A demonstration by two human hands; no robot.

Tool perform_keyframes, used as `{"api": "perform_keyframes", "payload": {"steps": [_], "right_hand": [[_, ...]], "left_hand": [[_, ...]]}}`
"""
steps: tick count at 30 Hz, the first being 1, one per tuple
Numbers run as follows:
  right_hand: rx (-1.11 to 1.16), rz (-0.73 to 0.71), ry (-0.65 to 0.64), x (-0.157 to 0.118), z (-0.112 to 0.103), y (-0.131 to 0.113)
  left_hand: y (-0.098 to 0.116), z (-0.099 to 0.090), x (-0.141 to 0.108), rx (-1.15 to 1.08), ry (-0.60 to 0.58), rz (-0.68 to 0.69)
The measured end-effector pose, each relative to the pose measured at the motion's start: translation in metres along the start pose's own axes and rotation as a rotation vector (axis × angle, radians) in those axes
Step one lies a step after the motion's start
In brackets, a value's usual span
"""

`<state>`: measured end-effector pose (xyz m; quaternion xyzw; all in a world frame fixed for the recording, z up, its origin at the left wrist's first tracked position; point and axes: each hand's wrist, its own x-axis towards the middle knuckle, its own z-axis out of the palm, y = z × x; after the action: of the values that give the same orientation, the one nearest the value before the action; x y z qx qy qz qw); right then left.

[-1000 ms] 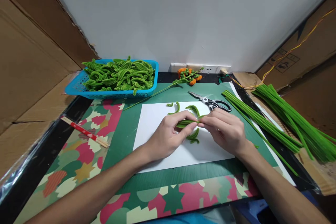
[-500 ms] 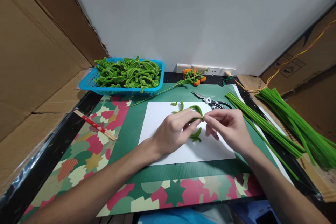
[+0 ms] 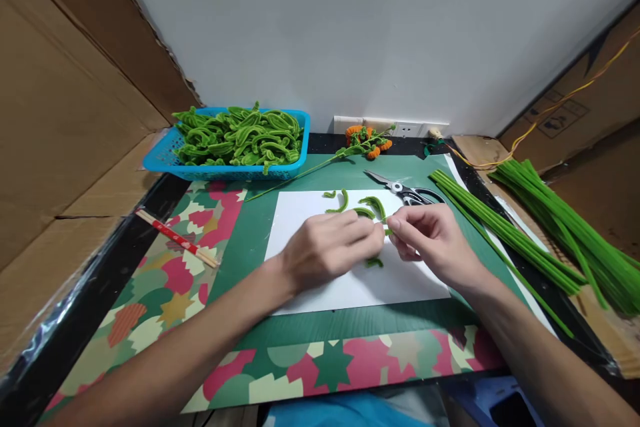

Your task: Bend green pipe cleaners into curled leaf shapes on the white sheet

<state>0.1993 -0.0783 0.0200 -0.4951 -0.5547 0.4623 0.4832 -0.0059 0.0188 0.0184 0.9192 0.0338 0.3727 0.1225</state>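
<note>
Green fuzzy piece pinched over white sheet; scissors just beyond right knuckles

Green fuzzy piece sits at the right hand's fingertips, far-middle of the white sheet. Right hand: thumb and index pinching it. Left hand: fingers curled in, just beside the piece; grip hidden, can't tell what it grasps.

Risks (judgement): the pinch looks small, so a tug could let the piece slip or spring. Loose green pieces lie just beyond and under the fingers; a sleeve-less wrist or knuckle could sweep them about, or mix them with the held one. Scissors lie close on the far side; a right-hand push that way could knock them. Sheet looks unpinned, could slide under a dragging palm.

Edges and room: far side is tight, with the flower stem and blue basket at far left, wall behind. Right side blocked by the stem bundle. Best room looks near and left: bare sheet, then green mat, up to the chopsticks. Patterned strip runs along the table's near edge.
</note>
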Motion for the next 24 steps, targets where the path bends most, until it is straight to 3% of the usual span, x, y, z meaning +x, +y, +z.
{"api": "perform_keyframes", "payload": {"steps": [2,4,5,7,11,14,15,17,19,21,23,24], "right_hand": [[0.226,0.189,-0.1,0.0,0.001,-0.003],[0.26,0.206,-0.087,0.0,0.001,-0.005],[0.218,0.156,-0.053,-0.001,0.0,-0.006],[0.047,-0.013,0.022,-0.004,-0.001,-0.008],[-0.387,-0.503,0.087,-0.009,-0.005,-0.009],[-0.568,-0.732,0.13,-0.011,-0.006,-0.009],[-0.576,-0.723,0.159,-0.011,-0.005,-0.01],[-0.471,-0.556,0.195,-0.01,-0.001,-0.011],[-0.206,-0.258,0.167,-0.007,0.002,-0.012],[0.097,0.053,0.056,-0.004,0.003,-0.012],[0.239,0.222,-0.038,-0.001,0.001,-0.011],[0.22,0.214,-0.043,0.0,0.0,-0.01]], "left_hand": [[-0.007,-0.007,0.002,0.263,-0.004,0.259],[-0.01,-0.01,0.004,0.376,0.04,0.361],[-0.009,-0.01,0.005,0.371,0.051,0.35],[-0.003,-0.008,0.006,0.234,0.059,0.223],[0.017,-0.004,0.01,-0.293,0.077,-0.257],[0.027,-0.005,0.012,-0.506,-0.034,-0.486],[0.028,-0.006,0.013,-0.506,-0.052,-0.511],[0.024,-0.009,0.014,-0.392,-0.041,-0.423],[0.018,-0.013,0.015,-0.141,-0.002,-0.125],[0.012,-0.016,0.016,0.192,-0.049,0.151],[0.009,-0.017,0.016,0.378,-0.083,0.243],[0.01,-0.017,0.014,0.392,-0.083,0.225]]}}
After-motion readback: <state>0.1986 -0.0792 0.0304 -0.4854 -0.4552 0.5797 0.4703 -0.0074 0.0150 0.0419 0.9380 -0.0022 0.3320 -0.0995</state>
